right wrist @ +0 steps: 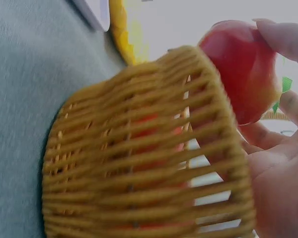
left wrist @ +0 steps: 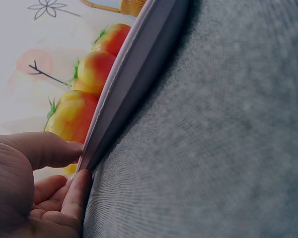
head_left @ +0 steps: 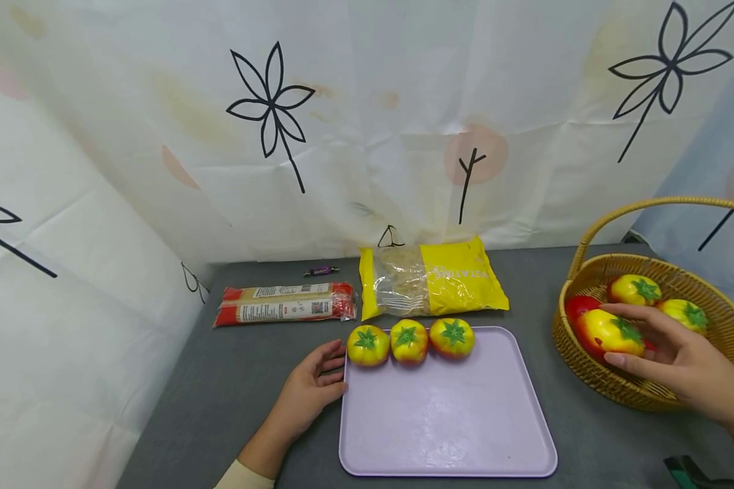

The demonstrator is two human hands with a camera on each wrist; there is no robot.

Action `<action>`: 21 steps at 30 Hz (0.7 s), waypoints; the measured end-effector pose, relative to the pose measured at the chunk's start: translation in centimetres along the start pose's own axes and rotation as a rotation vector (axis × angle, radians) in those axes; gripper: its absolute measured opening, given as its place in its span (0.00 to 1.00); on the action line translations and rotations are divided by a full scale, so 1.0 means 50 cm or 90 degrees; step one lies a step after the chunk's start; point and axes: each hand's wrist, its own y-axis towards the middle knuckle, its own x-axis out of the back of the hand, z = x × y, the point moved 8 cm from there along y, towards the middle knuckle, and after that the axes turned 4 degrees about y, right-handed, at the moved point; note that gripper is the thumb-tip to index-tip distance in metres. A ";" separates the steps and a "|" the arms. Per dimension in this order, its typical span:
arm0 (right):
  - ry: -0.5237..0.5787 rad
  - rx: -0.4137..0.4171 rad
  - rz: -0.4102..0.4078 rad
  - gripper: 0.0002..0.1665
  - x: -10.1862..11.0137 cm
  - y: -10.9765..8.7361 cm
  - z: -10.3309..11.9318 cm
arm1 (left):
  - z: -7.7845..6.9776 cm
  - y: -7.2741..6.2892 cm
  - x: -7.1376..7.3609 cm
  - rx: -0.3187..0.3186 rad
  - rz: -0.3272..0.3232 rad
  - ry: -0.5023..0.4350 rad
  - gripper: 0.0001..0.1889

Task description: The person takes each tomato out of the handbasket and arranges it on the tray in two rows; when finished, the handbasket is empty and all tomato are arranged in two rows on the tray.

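Observation:
My right hand (head_left: 679,360) holds a yellow-and-red fruit (head_left: 610,333) with a green star-shaped leaf top, between thumb and fingers at the wicker basket (head_left: 565,339). In the right wrist view the fruit's red underside (right wrist: 238,69) shows above the basket rim. Other such fruits (head_left: 635,290) lie inside the basket; the wicker partly hides them. Against the left edge of a pale purple tray (head_left: 446,421) rests my left hand (head_left: 312,380), thumb and fingertips touching the rim. Three similar fruits (head_left: 410,341) sit in a row along the tray's far edge.
Behind the tray lies a yellow bag (head_left: 465,278) with a see-through window. Red-ended clear packets (head_left: 284,303) lie left of it, with a small purple wrapped item (head_left: 321,270) beyond. A black-and-green object (head_left: 688,472) is at the lower right. Patterned cloth (head_left: 355,136) hangs behind.

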 end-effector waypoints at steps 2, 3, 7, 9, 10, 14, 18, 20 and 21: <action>0.016 0.022 -0.002 0.40 -0.003 0.000 0.015 | -0.001 -0.001 0.000 -0.001 0.002 0.000 0.40; 0.027 0.036 0.000 0.40 -0.006 0.000 0.023 | -0.002 -0.001 0.000 -0.001 0.003 0.000 0.40; 0.050 0.088 0.003 0.43 -0.022 0.002 0.058 | -0.003 -0.001 -0.001 -0.004 0.005 0.002 0.40; 0.060 0.117 0.009 0.44 -0.035 0.004 0.078 | -0.003 0.000 0.000 -0.004 0.003 0.004 0.40; 0.062 0.127 0.012 0.44 -0.042 0.005 0.087 | -0.002 0.000 0.000 -0.004 0.002 0.004 0.40; 0.083 0.155 0.045 0.47 -0.080 0.009 0.118 | -0.001 0.000 0.001 -0.004 0.000 0.007 0.40; 0.095 0.143 0.078 0.45 -0.124 0.016 0.129 | -0.002 0.000 0.002 -0.005 0.001 0.009 0.40; 0.096 0.140 0.088 0.44 -0.143 0.020 0.130 | -0.002 0.000 0.001 -0.006 0.003 0.008 0.40; 0.091 0.144 0.090 0.43 -0.151 0.022 0.131 | -0.002 0.000 0.001 -0.007 0.003 0.008 0.40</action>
